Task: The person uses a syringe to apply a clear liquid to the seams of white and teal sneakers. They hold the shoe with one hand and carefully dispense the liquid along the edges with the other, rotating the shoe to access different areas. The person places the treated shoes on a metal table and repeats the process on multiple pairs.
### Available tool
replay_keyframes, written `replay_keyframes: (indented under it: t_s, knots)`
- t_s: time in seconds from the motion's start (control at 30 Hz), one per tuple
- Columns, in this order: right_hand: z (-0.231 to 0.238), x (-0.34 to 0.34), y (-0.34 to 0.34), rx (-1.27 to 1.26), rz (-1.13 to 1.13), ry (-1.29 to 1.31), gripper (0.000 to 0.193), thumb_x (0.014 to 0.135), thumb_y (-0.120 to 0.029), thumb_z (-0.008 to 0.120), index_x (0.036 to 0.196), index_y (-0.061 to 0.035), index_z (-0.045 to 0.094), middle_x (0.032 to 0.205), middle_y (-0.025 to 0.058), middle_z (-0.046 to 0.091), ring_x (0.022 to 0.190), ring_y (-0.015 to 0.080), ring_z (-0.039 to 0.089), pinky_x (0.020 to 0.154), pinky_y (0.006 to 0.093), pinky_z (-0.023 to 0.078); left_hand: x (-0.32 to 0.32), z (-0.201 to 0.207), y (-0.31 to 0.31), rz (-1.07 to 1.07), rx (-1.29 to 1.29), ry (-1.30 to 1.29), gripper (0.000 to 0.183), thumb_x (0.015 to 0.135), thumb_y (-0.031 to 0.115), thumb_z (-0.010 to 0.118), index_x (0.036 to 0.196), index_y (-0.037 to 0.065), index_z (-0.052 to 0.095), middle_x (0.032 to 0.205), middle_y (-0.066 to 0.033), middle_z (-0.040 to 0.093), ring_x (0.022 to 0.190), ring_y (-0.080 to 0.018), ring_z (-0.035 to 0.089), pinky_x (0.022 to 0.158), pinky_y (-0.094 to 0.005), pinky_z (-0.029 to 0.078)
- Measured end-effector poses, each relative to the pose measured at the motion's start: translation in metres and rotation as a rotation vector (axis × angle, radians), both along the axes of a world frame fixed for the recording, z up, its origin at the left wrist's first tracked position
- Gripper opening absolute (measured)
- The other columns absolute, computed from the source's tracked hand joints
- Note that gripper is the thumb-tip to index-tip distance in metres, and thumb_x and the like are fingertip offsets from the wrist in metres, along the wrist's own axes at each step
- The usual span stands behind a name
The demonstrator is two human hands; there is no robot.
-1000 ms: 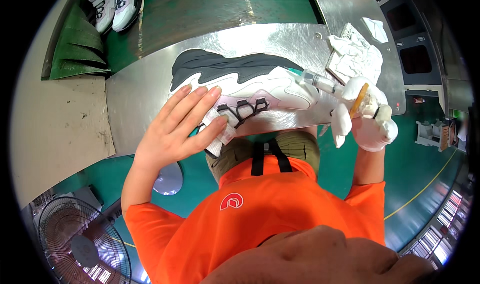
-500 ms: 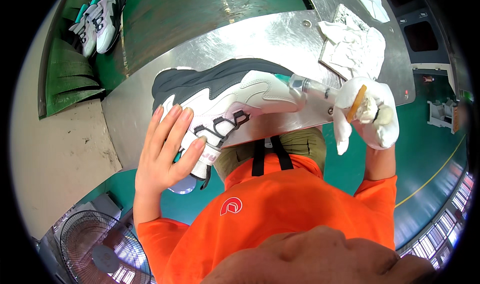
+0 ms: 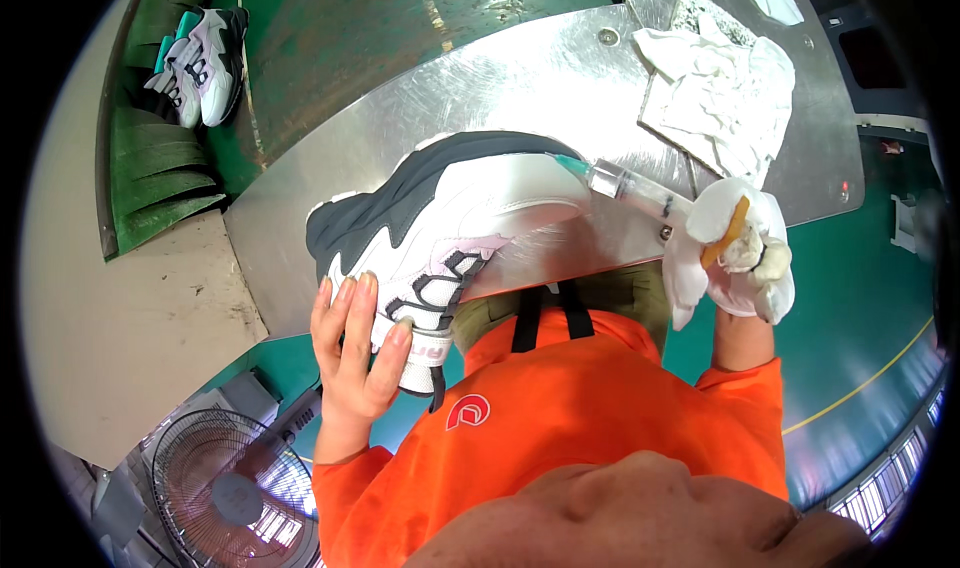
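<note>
A white sneaker (image 3: 430, 238) with a dark grey sole and pale pink trim lies tilted on its side over the metal table. My left hand (image 3: 355, 353), bare, grips it around the heel and collar. In a white glove, my right hand (image 3: 725, 253) is closed round a clear syringe (image 3: 645, 193). The syringe's teal nozzle (image 3: 572, 164) meets the edge of the sole at the toe. A flat yellow-brown strip (image 3: 728, 233) and a small tied white cloth bundle (image 3: 760, 258) are also in the gloved hand.
Crumpled white cloth (image 3: 730, 88) lies on a flat slab at the table's right. Two more sneakers (image 3: 205, 68) rest on the green conveyor belt (image 3: 330, 48), beside green flaps (image 3: 165, 193). The steel table (image 3: 480, 78) has a curved front edge. A fan (image 3: 235, 493) stands lower left.
The sneaker has turned so its toe and sole edge face me differently, and my left hand has shifted lower with it. The syringe's nozzle stays at the toe.
</note>
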State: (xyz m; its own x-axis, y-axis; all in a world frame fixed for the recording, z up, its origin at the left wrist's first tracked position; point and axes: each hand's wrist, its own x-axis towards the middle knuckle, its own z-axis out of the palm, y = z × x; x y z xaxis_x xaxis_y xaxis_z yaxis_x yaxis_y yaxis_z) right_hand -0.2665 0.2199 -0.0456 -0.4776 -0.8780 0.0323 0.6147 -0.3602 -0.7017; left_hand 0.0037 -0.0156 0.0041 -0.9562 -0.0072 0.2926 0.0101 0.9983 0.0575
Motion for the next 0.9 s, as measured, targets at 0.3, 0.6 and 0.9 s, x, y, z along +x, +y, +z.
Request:
replay_keyframes:
  t_s: [0.3, 0.6, 0.9]
  knots:
    - [-0.022, 0.02, 0.01, -0.072, -0.065, -0.137, 0.077, 0.067, -0.046, 0.082, 0.108, 0.0124, 0.053, 0.067, 0.0201, 0.061, 0.052, 0.0281, 0.062, 0.051, 0.0339, 0.055, 0.001, -0.003, 0.008, 0.027, -0.001, 0.01, 0.035, 0.088, 0.007, 0.063, 0.119, 0.012, 0.049, 0.129, -0.0262, 0.055, 0.121, -0.0385, 0.051, 0.101, -0.0562, 0.041]
    - [-0.027, 0.045, 0.01, -0.122, -0.168, -0.187, 0.075, 0.071, -0.044, 0.08, 0.112, 0.0113, 0.051, 0.069, 0.0214, 0.06, 0.053, 0.0293, 0.061, 0.048, 0.0358, 0.055, 0.0, -0.01, 0.007, -0.002, -0.035, 0.055, 0.035, 0.088, 0.007, 0.061, 0.121, 0.01, 0.05, 0.129, -0.0269, 0.055, 0.121, -0.0391, 0.051, 0.101, -0.0563, 0.041]
    - [-0.01, 0.057, 0.012, -0.047, -0.22, -0.182, 0.075, 0.068, -0.04, 0.08, 0.115, 0.0108, 0.051, 0.07, 0.0207, 0.061, 0.054, 0.0296, 0.063, 0.05, 0.0352, 0.055, 0.004, -0.013, 0.005, -0.011, -0.037, 0.058, 0.037, 0.089, 0.007, 0.062, 0.124, 0.012, 0.05, 0.133, -0.0256, 0.053, 0.122, -0.0386, 0.049, 0.103, -0.0552, 0.04]
